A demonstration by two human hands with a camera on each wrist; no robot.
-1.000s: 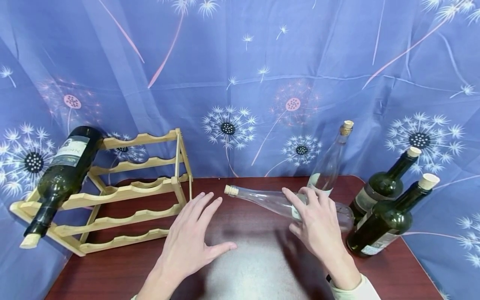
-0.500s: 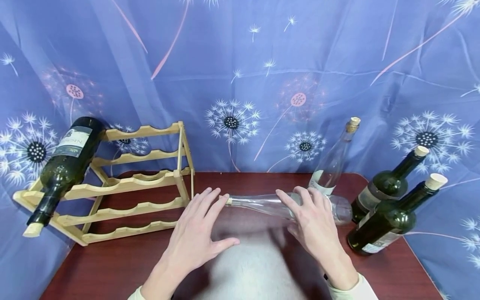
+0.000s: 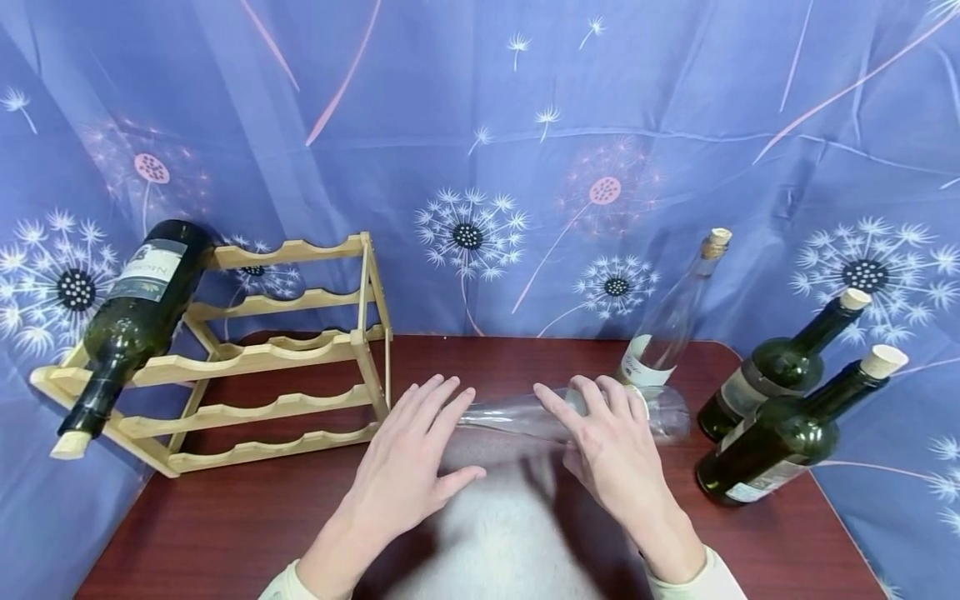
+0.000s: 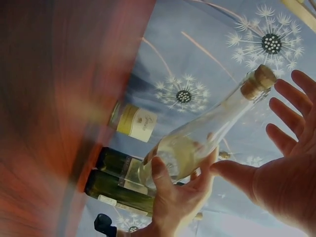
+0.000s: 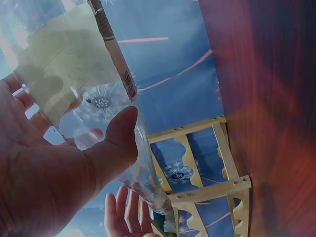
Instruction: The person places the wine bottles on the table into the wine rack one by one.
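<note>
Now the clear bottle (image 3: pixel 517 417), held sideways above the worktop (image 3: pixel 225 542), sits further left than a second ago — its cork (image 4: pixel 261 81), then in plain sight beside the left hand (image 3: pixel 408 458), is behind that hand's fingers in the head view. The right hand (image 3: pixel 615 450) keeps its grip around the bottle's body, thumb opposite fingers; the left grip is wide, fingers straight, thumb spread, near the cork. As before, the rack (image 3: pixel 247 361) cradles a dark bottle (image 3: pixel 138 292) at its left end, neck towards the viewer. A second clear bottle (image 3: pixel 663 329) and two green bottles (image 3: pixel 780 450) stand at the right — all corked
</note>
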